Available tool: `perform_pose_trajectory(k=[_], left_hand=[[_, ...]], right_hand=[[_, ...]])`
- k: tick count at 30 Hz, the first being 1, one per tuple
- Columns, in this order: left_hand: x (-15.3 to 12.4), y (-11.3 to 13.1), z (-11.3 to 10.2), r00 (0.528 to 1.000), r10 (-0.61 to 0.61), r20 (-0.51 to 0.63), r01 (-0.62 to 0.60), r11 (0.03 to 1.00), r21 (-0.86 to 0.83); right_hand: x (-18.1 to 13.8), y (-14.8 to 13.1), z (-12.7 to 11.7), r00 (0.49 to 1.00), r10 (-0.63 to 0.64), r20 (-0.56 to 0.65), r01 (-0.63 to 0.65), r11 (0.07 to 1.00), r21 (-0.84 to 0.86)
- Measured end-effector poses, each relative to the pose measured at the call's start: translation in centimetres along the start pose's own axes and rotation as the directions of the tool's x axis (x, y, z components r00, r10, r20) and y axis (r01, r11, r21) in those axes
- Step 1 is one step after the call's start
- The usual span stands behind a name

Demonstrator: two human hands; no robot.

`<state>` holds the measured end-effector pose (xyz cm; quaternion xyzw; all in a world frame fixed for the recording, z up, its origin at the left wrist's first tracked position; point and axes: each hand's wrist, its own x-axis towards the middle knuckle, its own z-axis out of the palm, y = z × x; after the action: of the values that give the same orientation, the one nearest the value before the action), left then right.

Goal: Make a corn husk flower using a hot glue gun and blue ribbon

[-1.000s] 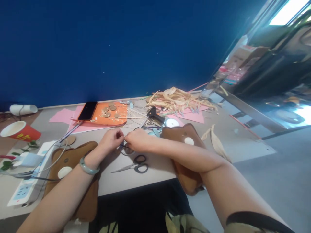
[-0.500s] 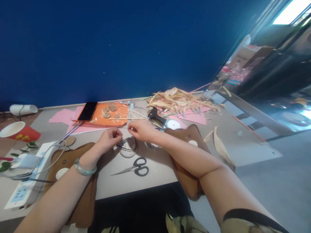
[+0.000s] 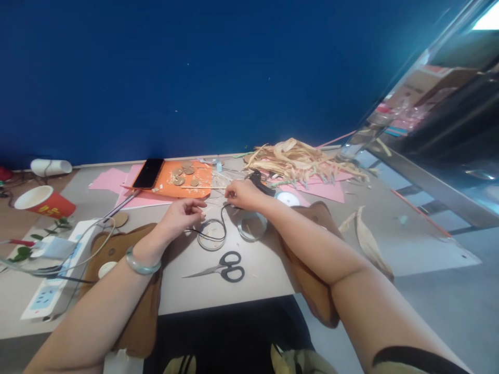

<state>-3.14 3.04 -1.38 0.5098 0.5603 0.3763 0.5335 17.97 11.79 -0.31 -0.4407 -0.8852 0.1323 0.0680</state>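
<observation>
My left hand (image 3: 182, 219) hovers over the table with its fingers loosely bent and apart, and nothing shows in it. A thin black cord (image 3: 212, 238) runs out from beneath it, crosses a clear round ring (image 3: 211, 247) and curves up to the fingertips of my right hand (image 3: 245, 195). Those right fingers are pinched together; what they hold, if anything, is too small to tell. Behind the right hand lies a black glue gun (image 3: 260, 182), partly covered. A second ring (image 3: 251, 238) sits under the right wrist. Scissors (image 3: 219, 267) with black handles lie nearest me.
An orange sheet (image 3: 167, 183) carries a phone (image 3: 148, 173), round discs and shavings. Dried husks (image 3: 296, 158) are heaped at the back. On the left stand a red paper cup (image 3: 47, 201) and a power strip (image 3: 58, 275). Brown cushions (image 3: 134, 306) lie under both forearms.
My hands have moved apart, the right one away to the right. My left fingers have opened from a pinch. The black cord now bends up toward my right fingers. The whole view has shifted slightly.
</observation>
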Motion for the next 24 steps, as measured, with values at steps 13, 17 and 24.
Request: perform_pose_trajectory(k=[13, 17, 24], left_hand=[[0.7, -0.5, -0.1, 0.985, 0.097, -0.145, -0.1, 0.995, -0.017], [0.8, -0.6, -0.2, 0.981, 0.085, -0.176, -0.1, 0.992, -0.077], [0.7, -0.5, 0.0, 0.983, 0.084, -0.165, -0.105, 0.987, -0.122]], right_hand=[[-1.1, -1.7, 1.3, 0.887, -0.444, 0.128, 0.427, 0.893, 0.141], [-1.8, -3.2, 2.1, 0.854, -0.486, 0.184, 0.49, 0.871, 0.029], [-2.2, -4.9, 3.7, 0.875, -0.424, 0.234, 0.466, 0.869, -0.166]])
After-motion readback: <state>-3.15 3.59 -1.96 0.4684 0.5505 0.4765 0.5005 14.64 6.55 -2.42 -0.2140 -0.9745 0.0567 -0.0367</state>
